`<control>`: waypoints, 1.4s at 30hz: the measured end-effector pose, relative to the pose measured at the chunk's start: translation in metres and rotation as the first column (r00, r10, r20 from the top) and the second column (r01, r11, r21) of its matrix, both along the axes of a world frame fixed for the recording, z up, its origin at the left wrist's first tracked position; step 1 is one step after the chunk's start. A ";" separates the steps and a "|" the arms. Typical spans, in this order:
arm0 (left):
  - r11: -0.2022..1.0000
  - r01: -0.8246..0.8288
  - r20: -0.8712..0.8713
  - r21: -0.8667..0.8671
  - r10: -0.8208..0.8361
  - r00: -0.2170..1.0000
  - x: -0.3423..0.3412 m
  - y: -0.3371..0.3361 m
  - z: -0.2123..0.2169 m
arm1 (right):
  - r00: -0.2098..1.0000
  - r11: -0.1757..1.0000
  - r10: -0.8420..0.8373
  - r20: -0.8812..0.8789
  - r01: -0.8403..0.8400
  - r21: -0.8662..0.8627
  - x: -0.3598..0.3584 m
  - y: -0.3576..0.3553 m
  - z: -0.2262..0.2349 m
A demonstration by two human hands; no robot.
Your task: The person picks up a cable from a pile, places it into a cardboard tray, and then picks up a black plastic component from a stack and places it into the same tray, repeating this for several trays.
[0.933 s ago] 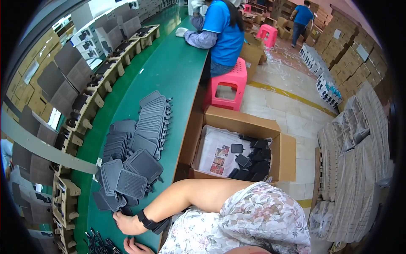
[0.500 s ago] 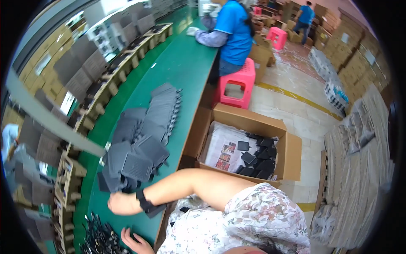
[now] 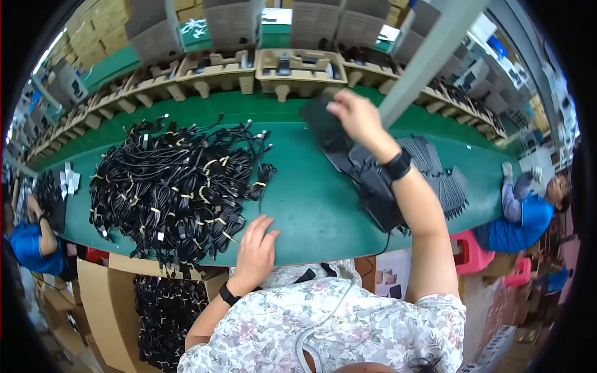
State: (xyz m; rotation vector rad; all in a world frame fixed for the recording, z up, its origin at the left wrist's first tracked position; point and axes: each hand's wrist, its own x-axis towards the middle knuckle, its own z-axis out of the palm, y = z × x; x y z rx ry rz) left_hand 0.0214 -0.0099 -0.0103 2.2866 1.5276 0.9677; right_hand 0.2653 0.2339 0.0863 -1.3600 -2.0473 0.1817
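My right hand point(image 3: 356, 116) is over the far part of the green table, its fingers closed on a flat black rectangular panel point(image 3: 323, 121). Beneath that forearm spreads a pile of similar dark panels point(image 3: 429, 155), many overlapping in fanned rows. My left hand point(image 3: 256, 248) lies at the near edge of the table with fingers stretched out, holding nothing. Just left of it is a big heap of black cables point(image 3: 168, 186), bundled with pale ties. One loose cable end trails close to my left fingertips.
Beyond the table runs a row of moulded cardboard trays point(image 3: 300, 73) with dark parts inside. A slanted grey post point(image 3: 429, 62) rises behind the panels. At lower left stands a carton point(image 3: 106, 311) of black cables. Co-workers in blue sit at both ends of the table point(image 3: 298, 205).
The view has swung left, bringing the cable heap and the tray row to the middle. My right hand has gone to the far side of the panel pile and now holds a panel.
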 end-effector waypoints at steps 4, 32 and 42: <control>0.997 0.059 0.000 -0.040 -0.059 0.998 -0.004 0.004 0.004 | 0.938 0.990 -0.135 -0.320 0.143 0.004 0.000 0.111 0.003; 0.996 0.084 0.139 0.028 -0.087 0.986 -0.011 0.002 -0.013 | 0.835 0.782 0.501 0.227 -0.324 -0.533 -0.200 -0.012 0.011; 0.988 0.134 0.215 0.074 -0.147 0.966 -0.007 0.012 -0.002 | 0.918 0.870 0.382 0.107 -0.319 -0.377 -0.196 -0.034 -0.019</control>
